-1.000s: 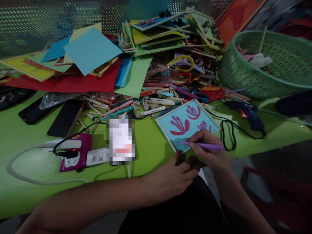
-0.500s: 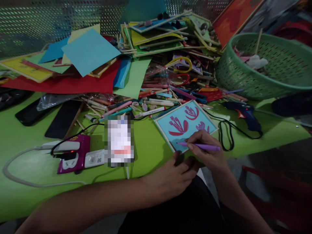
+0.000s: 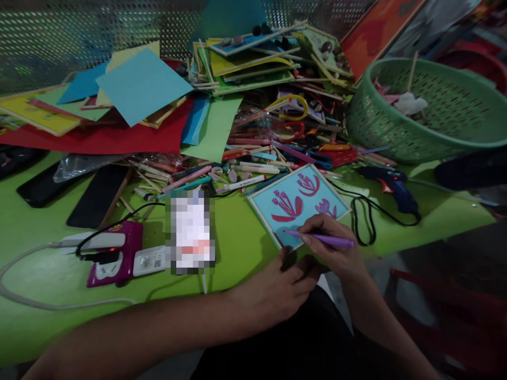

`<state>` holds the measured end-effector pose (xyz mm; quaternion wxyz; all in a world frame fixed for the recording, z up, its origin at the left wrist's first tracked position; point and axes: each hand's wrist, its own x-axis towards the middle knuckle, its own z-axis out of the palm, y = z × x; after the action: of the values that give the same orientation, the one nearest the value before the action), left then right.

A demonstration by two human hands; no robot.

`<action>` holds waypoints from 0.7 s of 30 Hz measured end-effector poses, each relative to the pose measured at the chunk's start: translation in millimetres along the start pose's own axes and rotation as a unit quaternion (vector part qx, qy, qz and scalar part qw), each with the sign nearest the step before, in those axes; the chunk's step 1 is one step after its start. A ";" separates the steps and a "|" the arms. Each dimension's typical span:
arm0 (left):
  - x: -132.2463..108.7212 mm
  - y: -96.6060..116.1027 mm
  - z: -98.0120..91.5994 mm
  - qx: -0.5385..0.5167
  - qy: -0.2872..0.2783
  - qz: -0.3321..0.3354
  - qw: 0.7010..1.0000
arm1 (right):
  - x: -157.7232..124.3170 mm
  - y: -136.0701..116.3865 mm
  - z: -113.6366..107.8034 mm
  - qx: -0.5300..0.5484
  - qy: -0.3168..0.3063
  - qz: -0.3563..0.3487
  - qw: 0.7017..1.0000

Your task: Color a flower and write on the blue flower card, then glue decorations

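Observation:
My right hand (image 3: 344, 262) grips a purple felt-tip pen (image 3: 336, 241) between thumb and fingers. The pen's tip is at the lower left part of a light blue picture card (image 3: 303, 196), framed with thin pale sticks. Red plant shapes and a purple flower are drawn on the card, the flower partly behind my fingers. My left hand (image 3: 273, 292) holds the card's near corner, thumb at its edge and fingers curled; the fingertips are in shadow.
Left of the card lie a lit phone (image 3: 192, 229), a purple power socket (image 3: 132, 245) with cables, and a dark phone (image 3: 99, 195). Pens and sticks are heaped behind, with coloured paper (image 3: 144, 87). A glue gun (image 3: 392, 184) and green basket (image 3: 368, 121) are at right.
The view has shifted slightly, so everything sits a little further left. The pen tip stays close to the same part of the card, and both hands keep their hold.

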<state>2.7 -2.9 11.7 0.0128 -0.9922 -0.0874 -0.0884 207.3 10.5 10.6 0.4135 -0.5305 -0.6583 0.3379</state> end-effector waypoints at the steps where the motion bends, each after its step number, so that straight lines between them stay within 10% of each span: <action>1: 0.0 0.0 -0.5 0.004 0.001 0.001 1.000 | 0.8 -0.8 -0.4 -0.007 -0.005 -0.009 1.000; 13: 0.9 -0.5 -4.0 0.020 -0.016 0.001 1.000 | 6.3 -5.8 -2.1 -0.037 -0.002 -0.072 0.997; 21: -0.1 -0.9 -2.9 0.030 -0.002 -0.004 1.000 | -3.1 -2.4 0.6 0.016 0.043 0.041 0.998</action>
<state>1.9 -2.2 14.6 0.0423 -0.9912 -0.0938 -0.0836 206.1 6.9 12.0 0.4354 -0.5644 -0.6120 0.3424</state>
